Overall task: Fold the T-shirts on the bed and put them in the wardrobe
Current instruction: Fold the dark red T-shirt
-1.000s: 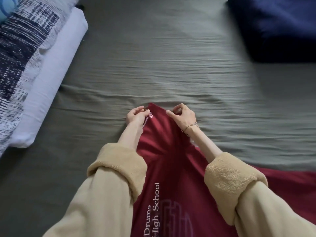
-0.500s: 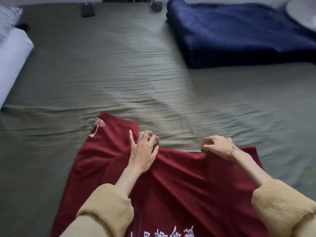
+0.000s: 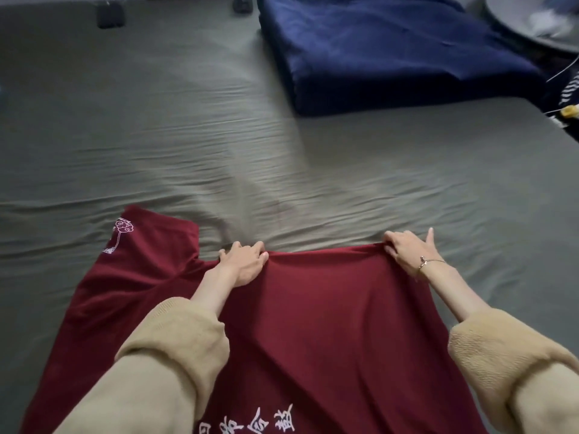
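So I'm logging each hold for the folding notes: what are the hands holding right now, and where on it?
Both hold the red T-shirt along its far edge: left hand near the middle, right hand at the right corner.

We see the red T-shirt [image 3: 329, 324] cut off by the bottom edge with its white print only partly in view, its far hem hidden under the left hand [image 3: 246, 261] and right hand [image 3: 407, 250], and the pale round object [image 3: 532, 23] at top right blurred and cropped.
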Motion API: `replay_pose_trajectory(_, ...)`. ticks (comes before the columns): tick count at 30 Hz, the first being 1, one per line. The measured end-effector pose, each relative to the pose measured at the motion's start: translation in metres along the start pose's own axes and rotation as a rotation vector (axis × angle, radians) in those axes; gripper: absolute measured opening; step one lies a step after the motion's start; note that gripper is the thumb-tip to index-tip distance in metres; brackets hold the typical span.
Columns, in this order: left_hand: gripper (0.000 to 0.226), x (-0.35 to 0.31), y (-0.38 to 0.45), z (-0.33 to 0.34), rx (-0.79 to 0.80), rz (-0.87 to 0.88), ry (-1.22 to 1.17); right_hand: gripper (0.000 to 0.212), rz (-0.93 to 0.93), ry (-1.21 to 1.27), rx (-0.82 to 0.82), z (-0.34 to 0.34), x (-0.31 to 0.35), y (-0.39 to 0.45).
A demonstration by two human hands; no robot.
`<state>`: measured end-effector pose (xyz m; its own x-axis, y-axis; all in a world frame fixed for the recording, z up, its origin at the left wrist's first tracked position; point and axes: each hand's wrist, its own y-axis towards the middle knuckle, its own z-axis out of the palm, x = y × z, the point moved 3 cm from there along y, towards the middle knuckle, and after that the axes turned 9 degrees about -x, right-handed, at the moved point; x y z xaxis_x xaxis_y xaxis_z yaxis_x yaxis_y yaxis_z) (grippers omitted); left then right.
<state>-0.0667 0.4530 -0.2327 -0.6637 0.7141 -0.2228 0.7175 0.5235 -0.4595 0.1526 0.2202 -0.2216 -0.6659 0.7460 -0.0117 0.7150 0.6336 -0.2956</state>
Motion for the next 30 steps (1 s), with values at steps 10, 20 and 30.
replay_pose_trajectory(10,0.035,-0.013,0.003,0.006,-0.071,-0.057,0.148,0.034,0.038,-0.124,-0.131,0.009,0.003,0.029)
replay_pose_trajectory(20,0.042,-0.024,-0.002,0.013,-0.150,-0.154,0.170,0.042,0.156,0.131,-0.279,0.008,-0.007,0.009)
replay_pose_trajectory(30,0.023,-0.134,-0.145,0.082,-0.740,0.340,-0.036,0.029,0.405,0.559,-0.305,0.039,-0.071,-0.109)
